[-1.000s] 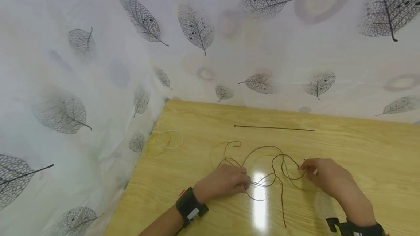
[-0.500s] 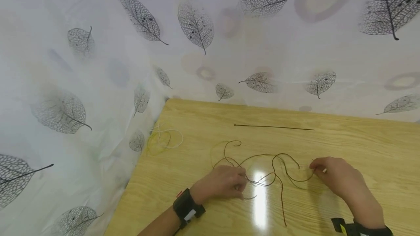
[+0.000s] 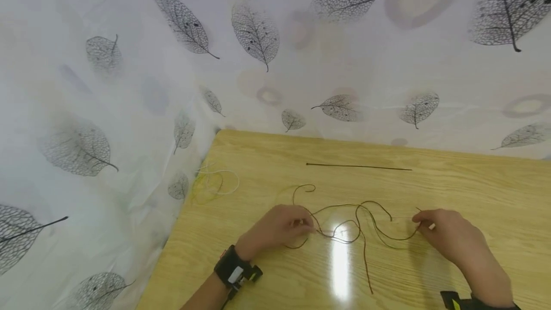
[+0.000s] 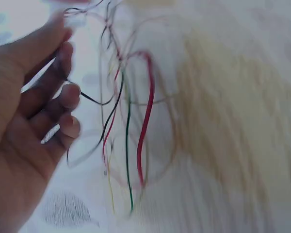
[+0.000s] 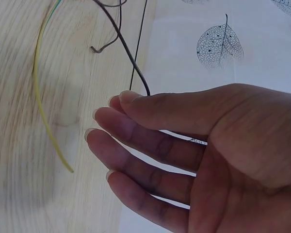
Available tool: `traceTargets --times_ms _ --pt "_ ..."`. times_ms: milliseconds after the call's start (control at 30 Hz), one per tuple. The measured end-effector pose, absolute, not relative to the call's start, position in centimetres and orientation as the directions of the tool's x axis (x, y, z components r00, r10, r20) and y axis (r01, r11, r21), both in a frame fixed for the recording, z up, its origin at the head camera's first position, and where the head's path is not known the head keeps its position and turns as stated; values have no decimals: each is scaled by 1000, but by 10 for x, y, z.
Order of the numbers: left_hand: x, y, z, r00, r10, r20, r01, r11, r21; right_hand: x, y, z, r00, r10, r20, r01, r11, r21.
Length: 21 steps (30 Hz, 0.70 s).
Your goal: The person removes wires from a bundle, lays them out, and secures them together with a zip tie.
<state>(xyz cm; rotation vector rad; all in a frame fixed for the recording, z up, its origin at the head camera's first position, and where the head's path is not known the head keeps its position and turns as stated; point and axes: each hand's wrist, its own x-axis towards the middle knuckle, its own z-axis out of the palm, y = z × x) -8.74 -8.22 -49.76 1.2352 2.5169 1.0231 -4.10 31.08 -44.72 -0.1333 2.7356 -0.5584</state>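
On grained wood, left grip pinching thin looping wire, right grip pinching a smooth dark wire

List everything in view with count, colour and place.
wire tangle: several, exact count unclear; brown, red, green, yellow, black; between the hands
straight strand: 1, dark, behind the tangle
white strand: at least 1, white, table's left edge
yellow strands: count unclear, yellow, beside the white
wood-grain table: 1, yellowish, beneath the wires
leaf-print sheeting: pieces unclear, pale with dark leaves, behind and left
wrist units: 2, black, one per wrist
left hand: 1, tangle's left; hold unclear
right hand: 1, tangle's right; fingers pinch a dark wire
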Motion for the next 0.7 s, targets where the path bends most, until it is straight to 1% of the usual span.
traceTargets --times_ms 67,133,267,367,500,700 --pt "-93 -92 -495 -726 661 190 583 445 680 -40 313 -447 -933 -154 -326 -16 921 -390" --pt "-99 -101 -493 -792 573 212 531 473 703 -39 316 -447 -929 -147 -339 -7 925 -380" --pt "-109 -118 -494 -883 408 233 438 537 721 -39 322 -449 -924 -128 -359 10 933 -359" --pt "-114 -130 -497 -927 295 232 365 562 742 -40 325 -451 -917 -115 -383 24 940 -341" --pt "-117 -143 -502 -962 185 202 274 630 727 -39 332 -454 -911 -96 -400 36 951 -308" --pt "-118 -153 -506 -983 99 151 173 766 620 -36 342 -452 -876 -47 -481 95 959 -266"
